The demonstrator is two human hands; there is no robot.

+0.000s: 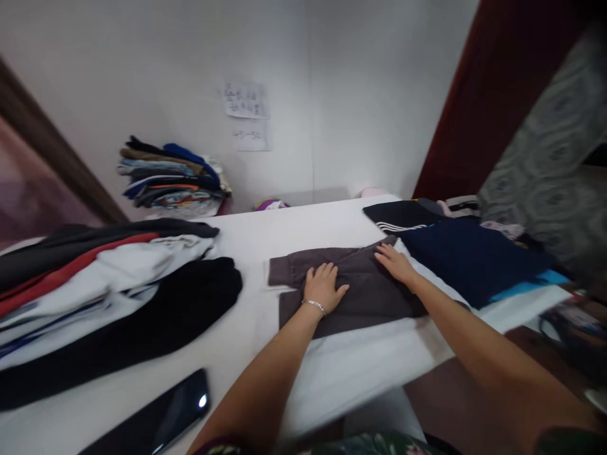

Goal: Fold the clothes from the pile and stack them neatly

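Note:
Dark grey-brown pants (365, 284) lie flat on the white table, their cuffed end toward the left. My left hand (325, 288) rests on them near the cuffs, fingers spread; a bracelet is on that wrist. Toward the waist end, my right hand (394, 263) lies on the upper edge of the cloth with its fingers stretched out. Some white cloth (427, 272) shows along the right end of the pants, and whether it belongs to them I cannot tell.
Layered clothes (109, 284) cover the table's left side, with a phone (156, 414) in front. Navy and black garments (474, 256) lie at the right. Behind the white table (294, 227) stands a folded clothes stack (171, 174). Paper notes (246, 101) hang on the wall.

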